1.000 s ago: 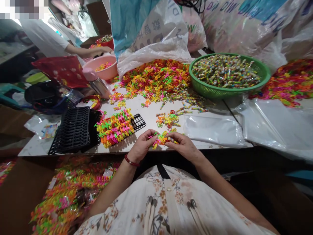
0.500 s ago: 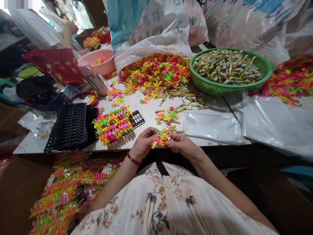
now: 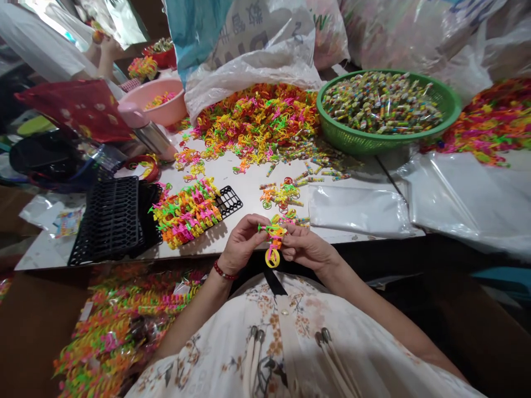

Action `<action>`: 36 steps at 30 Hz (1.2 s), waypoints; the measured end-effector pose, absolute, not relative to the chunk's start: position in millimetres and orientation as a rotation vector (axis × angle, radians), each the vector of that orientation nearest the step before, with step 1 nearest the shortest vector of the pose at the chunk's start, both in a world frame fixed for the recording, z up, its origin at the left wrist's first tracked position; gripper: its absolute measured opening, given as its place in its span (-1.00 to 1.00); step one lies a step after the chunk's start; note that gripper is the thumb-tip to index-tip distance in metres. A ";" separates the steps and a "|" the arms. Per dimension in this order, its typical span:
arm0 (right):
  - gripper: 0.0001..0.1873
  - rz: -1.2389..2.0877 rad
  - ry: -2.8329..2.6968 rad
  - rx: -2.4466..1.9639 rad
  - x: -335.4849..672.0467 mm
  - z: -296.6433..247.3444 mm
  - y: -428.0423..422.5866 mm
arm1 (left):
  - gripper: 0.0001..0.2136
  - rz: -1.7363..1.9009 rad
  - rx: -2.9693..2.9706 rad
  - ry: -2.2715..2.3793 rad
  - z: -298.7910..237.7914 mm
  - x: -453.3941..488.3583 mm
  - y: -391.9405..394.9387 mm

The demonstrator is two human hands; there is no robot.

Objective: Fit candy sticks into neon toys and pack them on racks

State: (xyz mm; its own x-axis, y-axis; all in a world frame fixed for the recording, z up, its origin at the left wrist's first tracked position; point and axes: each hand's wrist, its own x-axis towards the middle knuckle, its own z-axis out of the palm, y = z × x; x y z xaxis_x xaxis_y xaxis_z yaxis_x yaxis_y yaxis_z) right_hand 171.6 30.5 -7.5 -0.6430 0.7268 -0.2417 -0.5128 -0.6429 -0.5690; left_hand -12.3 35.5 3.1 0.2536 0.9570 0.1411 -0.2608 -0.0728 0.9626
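Between both hands, just off the table's front edge, is a small plastic toy (image 3: pixel 272 257) in yellow, pink, orange and green, with a spoked yellow wheel hanging lowest. My left hand (image 3: pixel 244 243), a red bead bracelet at its wrist, pinches the toy's left end. The fingers of my right hand (image 3: pixel 305 244) are closed on its other end and partly cover it. Past the hands lie several similar toys (image 3: pixel 286 194) and small candy-filled tubes. To the left, rows of bright toys (image 3: pixel 186 213) stand in a black plastic grid tray (image 3: pixel 230 202).
A heap of plastic pieces (image 3: pixel 261 121) spills from a bag. Right of it stands a green basket (image 3: pixel 373 145) full of tubes. Clear plastic bags (image 3: pixel 359 213) lie at right, stacked black trays (image 3: pixel 105 218) at left. A flask (image 3: pixel 151 138) stands behind. Another person's hands (image 3: pixel 105 52) show far left.
The toy has turned in my fingers, so its yellow wheel now hangs down in sight. Both hands keep their hold. The view has shifted slightly.
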 end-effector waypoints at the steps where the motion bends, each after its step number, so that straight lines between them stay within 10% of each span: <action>1: -0.71 2.270 -0.563 -0.596 171.6 -9.3 30.0 | -0.81 1.172 1.310 0.800 4.5 -14.3 35.3; 36: -0.93 2.332 -0.163 -0.706 169.9 -33.3 27.9 | -0.68 1.175 2.039 0.687 8.7 -16.4 37.4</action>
